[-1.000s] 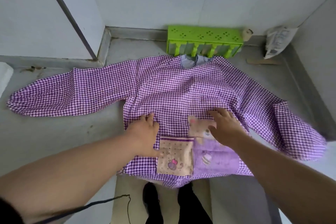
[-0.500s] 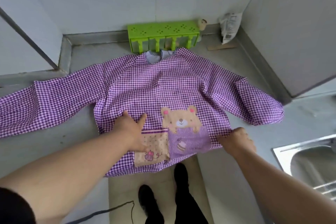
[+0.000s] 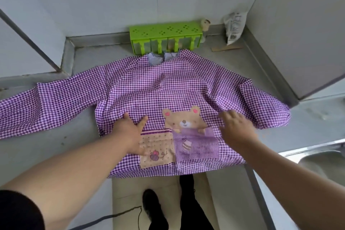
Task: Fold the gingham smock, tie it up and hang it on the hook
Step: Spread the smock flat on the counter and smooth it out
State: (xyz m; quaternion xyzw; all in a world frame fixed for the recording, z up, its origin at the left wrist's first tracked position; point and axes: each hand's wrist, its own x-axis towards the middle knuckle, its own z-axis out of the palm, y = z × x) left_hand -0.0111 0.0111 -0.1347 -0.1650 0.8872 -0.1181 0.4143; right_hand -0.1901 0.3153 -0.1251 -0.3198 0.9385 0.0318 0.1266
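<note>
Across the grey desk point(image 3: 56, 155) the gingham smock point(image 3: 149, 91) lies flat, soft and light, best lifted by a sleeve, with the left hand point(image 3: 128, 132) pressing at seven o'clock and the right hand point(image 3: 237, 129), blurred, fingers apart, at four.

Purple gingham smock point(image 3: 149, 87) spread flat, front up, sleeves outstretched, bear patch near hem

The right hand point(image 3: 238, 129) has let go of the smock's point(image 3: 168, 87) side edge and now lies flat, fingers point(image 3: 226, 115) spread, beside the bear patch point(image 3: 183, 119).
</note>
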